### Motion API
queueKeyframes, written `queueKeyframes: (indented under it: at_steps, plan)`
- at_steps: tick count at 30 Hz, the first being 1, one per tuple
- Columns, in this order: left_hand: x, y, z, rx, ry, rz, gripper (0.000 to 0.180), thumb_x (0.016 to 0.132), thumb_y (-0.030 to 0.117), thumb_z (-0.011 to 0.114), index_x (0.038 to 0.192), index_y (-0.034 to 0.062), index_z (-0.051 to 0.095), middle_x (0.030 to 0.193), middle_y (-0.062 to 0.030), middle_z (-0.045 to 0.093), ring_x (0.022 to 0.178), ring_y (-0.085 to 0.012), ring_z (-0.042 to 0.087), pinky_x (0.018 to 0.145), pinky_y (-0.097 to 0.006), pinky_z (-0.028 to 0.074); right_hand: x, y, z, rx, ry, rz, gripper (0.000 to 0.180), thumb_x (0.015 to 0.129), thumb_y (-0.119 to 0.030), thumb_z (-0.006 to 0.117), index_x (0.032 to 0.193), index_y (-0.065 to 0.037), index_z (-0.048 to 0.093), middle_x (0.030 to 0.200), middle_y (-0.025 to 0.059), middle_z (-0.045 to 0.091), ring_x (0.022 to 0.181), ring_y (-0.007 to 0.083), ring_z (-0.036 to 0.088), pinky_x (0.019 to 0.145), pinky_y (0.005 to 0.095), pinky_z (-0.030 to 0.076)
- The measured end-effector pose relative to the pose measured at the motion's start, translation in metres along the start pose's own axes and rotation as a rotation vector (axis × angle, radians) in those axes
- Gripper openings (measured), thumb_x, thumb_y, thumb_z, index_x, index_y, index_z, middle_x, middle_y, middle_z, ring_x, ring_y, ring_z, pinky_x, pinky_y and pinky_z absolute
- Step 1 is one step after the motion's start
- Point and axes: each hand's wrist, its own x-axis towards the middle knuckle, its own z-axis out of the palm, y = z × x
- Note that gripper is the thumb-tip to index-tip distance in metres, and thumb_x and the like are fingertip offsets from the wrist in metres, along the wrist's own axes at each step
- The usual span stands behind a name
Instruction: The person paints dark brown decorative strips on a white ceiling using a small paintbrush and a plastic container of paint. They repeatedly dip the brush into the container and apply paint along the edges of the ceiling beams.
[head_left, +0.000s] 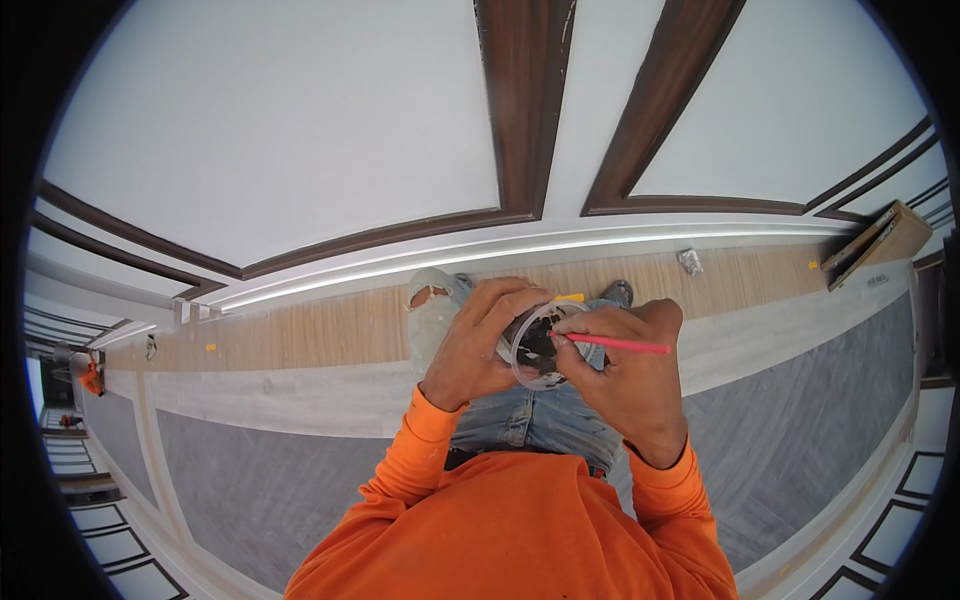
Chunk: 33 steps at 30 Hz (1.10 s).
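My left hand [483,340] is wrapped round the side of a clear plastic cup [541,385], its inside smeared with dark paint [540,338]. Between the thumb and fingers of my right hand [632,370] is pinched a thin pink-handled paintbrush [625,344]. Its handle points out to the right, and the working end is over or inside the cup's mouth, mostly hidden by my fingers. Both hands are held close together in front of my lap, above my paint-spotted jeans [530,420].
Ahead stands a white wall with dark brown moulding [530,120] and a white baseboard. A small clear packet [690,262] lies on the wood-look floor [330,325]. At the right, a wooden piece [880,245] leans by the wall. Another person in orange [92,375] is far left.
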Motion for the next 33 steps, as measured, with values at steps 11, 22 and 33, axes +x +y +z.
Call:
queueKeyframes:
  at_steps: [11,22,33]
  plan:
    - [0.002,0.003,-0.001,-0.001,-0.001,0.007,0.075,0.074,0.031,0.094,0.139,0.0089,0.065,0.134,-0.014,0.062,0.124,-0.0377,0.061,0.106,-0.048,0.052,-0.002,0.006,0.002,0.025,-0.009,0.013,0.011,0.087,-0.014,0.082,0.095,-0.008,0.078,0.088,0.0086,0.078,0.07,0.0278,0.073,0.063,0.0367,0.054]
    - [0.003,-0.006,-0.002,0.0,0.007,-0.016,0.074,0.077,0.038,0.093,0.139,0.0083,0.065,0.134,-0.0144,0.062,0.123,-0.038,0.062,0.106,-0.047,0.053,0.006,0.019,-0.019,0.398,0.034,0.217,0.011,0.096,-0.013,0.079,0.098,-0.003,0.079,0.078,0.0098,0.078,0.052,0.0122,0.062,0.048,0.0246,0.045]
    - [-0.005,-0.032,-0.008,-0.05,0.059,-0.106,0.076,0.07,0.021,0.098,0.136,0.0066,0.063,0.13,-0.012,0.066,0.121,-0.0318,0.065,0.105,-0.041,0.053,0.025,0.044,0.001,1.431,0.101,0.498,0.012,0.106,-0.012,0.069,0.109,0.0,0.067,0.095,0.0236,0.08,0.064,0.0232,0.077,0.049,0.0294,0.06]
